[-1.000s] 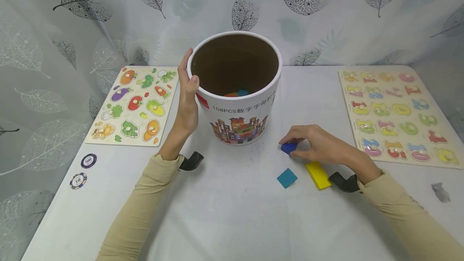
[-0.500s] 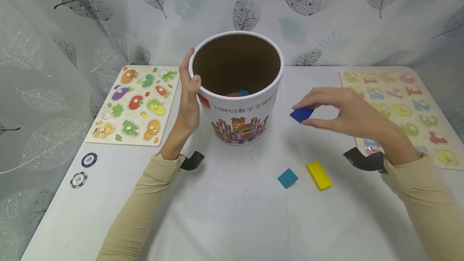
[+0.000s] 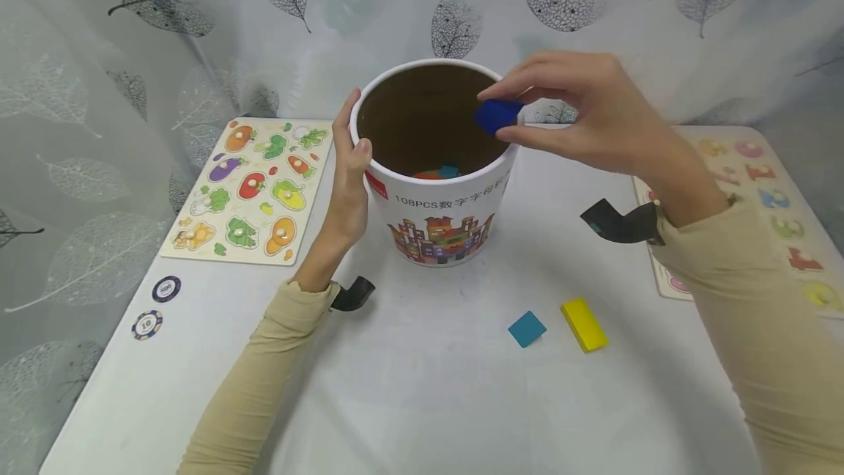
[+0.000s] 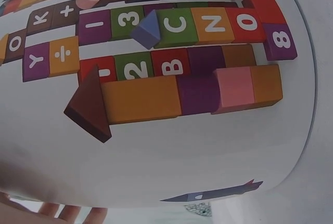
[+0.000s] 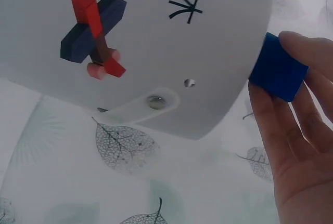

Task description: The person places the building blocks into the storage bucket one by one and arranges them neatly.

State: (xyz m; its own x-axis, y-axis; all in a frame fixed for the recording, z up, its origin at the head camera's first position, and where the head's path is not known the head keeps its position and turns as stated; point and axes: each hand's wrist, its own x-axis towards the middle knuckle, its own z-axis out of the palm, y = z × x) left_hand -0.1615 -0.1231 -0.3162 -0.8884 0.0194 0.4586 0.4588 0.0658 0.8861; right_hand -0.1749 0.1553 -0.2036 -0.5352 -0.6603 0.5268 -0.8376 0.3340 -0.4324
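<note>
A white printed bucket (image 3: 442, 204) stands upright at the back of the table, and a few coloured blocks (image 3: 450, 170) show low inside it. My left hand (image 3: 348, 182) holds the bucket's left side, thumb at the rim; in the left wrist view its fingers (image 4: 70, 212) lie along the wall. Over the right part of the bucket's mouth, my right hand (image 3: 587, 112) pinches a blue block (image 3: 496, 116) between thumb and fingers. The right wrist view shows this square-faced blue block (image 5: 278, 68) close to the rim. A teal block (image 3: 527, 329) and a yellow block (image 3: 584, 325) lie on the table.
A vegetable puzzle board (image 3: 247, 193) lies left of the bucket, and a number puzzle board (image 3: 785, 218) lies right, partly behind the right arm. Two poker chips (image 3: 166, 289) rest at the left table edge. A leaf-patterned curtain (image 3: 395, 6) hangs behind.
My right hand has lifted the blue block off the table and carried it up and left to the bucket's mouth. The left hand keeps its hold on the bucket.
</note>
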